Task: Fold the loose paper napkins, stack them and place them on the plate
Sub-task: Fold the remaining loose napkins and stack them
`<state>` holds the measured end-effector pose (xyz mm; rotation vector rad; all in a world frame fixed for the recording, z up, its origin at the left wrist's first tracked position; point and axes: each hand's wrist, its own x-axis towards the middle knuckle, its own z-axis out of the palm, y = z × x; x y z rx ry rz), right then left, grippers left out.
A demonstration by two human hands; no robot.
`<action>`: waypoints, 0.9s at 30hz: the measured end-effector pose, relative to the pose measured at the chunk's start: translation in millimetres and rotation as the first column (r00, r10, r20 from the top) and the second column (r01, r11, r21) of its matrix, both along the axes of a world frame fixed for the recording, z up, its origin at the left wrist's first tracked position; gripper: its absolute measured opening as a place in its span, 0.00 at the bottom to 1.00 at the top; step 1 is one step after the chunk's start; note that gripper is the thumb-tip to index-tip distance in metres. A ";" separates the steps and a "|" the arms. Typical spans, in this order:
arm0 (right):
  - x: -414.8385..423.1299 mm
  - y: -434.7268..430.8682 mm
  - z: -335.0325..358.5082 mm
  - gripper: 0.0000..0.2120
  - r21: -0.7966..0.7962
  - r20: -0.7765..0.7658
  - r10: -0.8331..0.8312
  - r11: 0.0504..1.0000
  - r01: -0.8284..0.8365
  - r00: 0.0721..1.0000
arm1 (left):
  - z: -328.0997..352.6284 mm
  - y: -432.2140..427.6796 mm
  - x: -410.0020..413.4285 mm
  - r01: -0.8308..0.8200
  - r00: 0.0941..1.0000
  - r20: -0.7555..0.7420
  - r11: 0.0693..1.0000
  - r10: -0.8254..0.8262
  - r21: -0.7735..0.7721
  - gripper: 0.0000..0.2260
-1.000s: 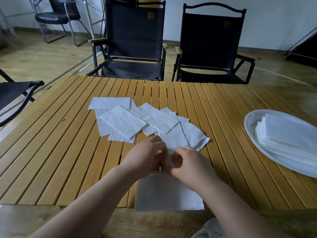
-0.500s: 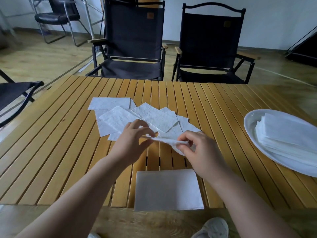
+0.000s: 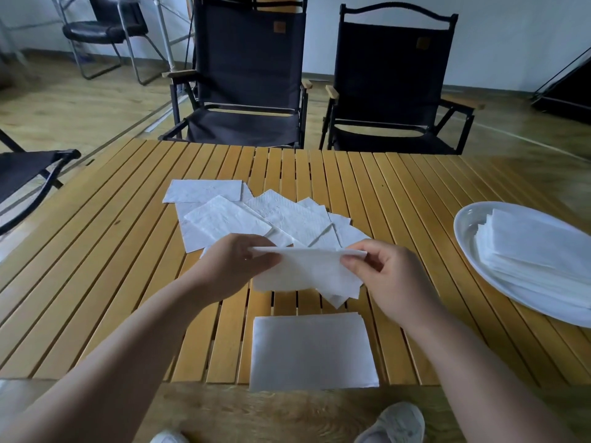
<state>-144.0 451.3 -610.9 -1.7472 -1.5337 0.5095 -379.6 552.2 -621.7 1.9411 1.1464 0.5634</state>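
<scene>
While pinching the held napkin (image 3: 307,270) along its top edge, stretches it left to right above the counter (image 3: 399,193), clear of the slats. Grips the left end with the left hand (image 3: 230,266), thumb and fingers (image 3: 265,259) closed on the paper. Grips the right end with the right hand (image 3: 393,276), fingers (image 3: 353,260) closed on that corner in the same way. Lets the lower part hang slack, with one corner drooping toward the near side, right of centre.

Sets the long axis of the sheet across the scene, from hand to hand, parallel to the folded stack (image 3: 311,350) at the near edge. Finds that stack directly nearer than the sheet and lower, midway between the two wrists, so favours neither hand. Probably calls for finishing the fold first, then drawing the sheet straight back and down onto the stack, edges matched.

Leaves the loose napkins (image 3: 256,215) fanned out just beyond the fingers on the far side, overlapping one another. Shows the plate (image 3: 463,225) well off to the right, nearer the right hand, already carrying a plated stack (image 3: 537,247). Suggests the right hand for the carry to it.
</scene>
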 end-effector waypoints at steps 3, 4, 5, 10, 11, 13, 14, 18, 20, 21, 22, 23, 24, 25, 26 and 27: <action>2.7 -0.7 3.4 0.16 -0.037 -0.027 0.010 0.999 -0.010 1.000 | 1.7 -4.1 -8.2 0.032 0.998 0.057 0.995 -0.027 -0.092 0.11; 3.1 -1.6 5.9 0.17 -0.066 -0.044 0.021 0.998 -0.024 0.999 | 3.5 -4.7 -11.2 0.040 0.996 0.088 0.990 -0.029 -0.135 0.12; 4.2 -2.5 7.8 0.14 -0.101 -0.071 0.033 0.994 -0.040 0.997 | 5.0 -5.0 -14.2 0.051 0.993 0.113 0.982 -0.031 -0.181 0.12; 11.3 -8.9 15.5 0.10 -0.388 -0.174 0.057 0.914 -0.121 0.983 | 14.8 -13.6 -22.2 0.180 0.981 0.002 0.909 -0.194 -0.377 0.11; 13.5 -10.3 15.5 0.11 -0.460 -0.161 0.086 0.875 -0.152 0.983 | 15.9 -16.0 -22.6 0.221 0.964 -0.046 0.882 -0.263 -0.415 0.10; 15.9 -13.8 14.5 0.12 -0.566 -0.137 0.144 0.800 -0.197 0.980 | 17.3 -21.0 -20.8 0.270 0.919 -0.132 0.836 -0.372 -0.477 0.07; 16.4 -15.1 13.2 0.12 -0.598 -0.126 0.154 0.776 -0.199 0.980 | 16.4 -23.4 -18.6 0.275 0.899 -0.172 0.825 -0.403 -0.494 0.07; 15.4 -15.3 9.9 0.11 -0.642 -0.040 0.178 0.749 -0.162 0.983 | 5.8 -28.3 -9.4 0.268 0.838 -0.298 0.821 -0.456 -0.503 0.07; 13.6 -14.5 7.9 0.10 -0.644 0.016 0.181 0.754 -0.129 0.983 | 1.5 -28.8 -7.0 0.254 0.825 -0.348 0.842 -0.446 -0.477 0.09; 12.4 -14.1 6.7 0.09 -0.647 0.039 0.178 0.755 -0.111 0.983 | -0.4 -28.4 -6.7 0.244 0.818 -0.378 0.857 -0.433 -0.454 0.10; 11.5 -13.7 5.1 0.10 -0.652 0.059 0.176 0.752 -0.096 0.983 | -1.1 -28.5 -6.3 0.231 0.811 -0.408 0.871 -0.419 -0.433 0.12; 10.5 -13.5 3.7 0.10 -0.662 0.074 0.177 0.745 -0.085 0.981 | -2.2 -28.2 -6.0 0.218 0.804 -0.437 0.884 -0.403 -0.414 0.14; 9.5 -13.2 2.5 0.11 -0.673 0.081 0.177 0.735 -0.077 0.981 | -3.1 -27.6 -6.0 0.200 0.799 -0.465 0.898 -0.381 -0.392 0.16; 8.5 -13.1 1.9 0.13 -0.681 0.087 0.172 0.729 -0.068 0.981 | -4.2 -26.5 -6.3 0.180 0.798 -0.491 0.915 -0.350 -0.360 0.17; 7.9 -12.8 1.6 0.14 -0.682 0.101 0.165 0.730 -0.052 0.981 | -5.2 -24.9 -6.7 0.160 0.800 -0.514 0.935 -0.311 -0.317 0.18; 7.6 -12.6 1.6 0.15 -0.675 0.127 0.152 0.738 -0.027 0.980 | -6.1 -23.0 -7.2 0.145 0.806 -0.527 0.954 -0.268 -0.264 0.18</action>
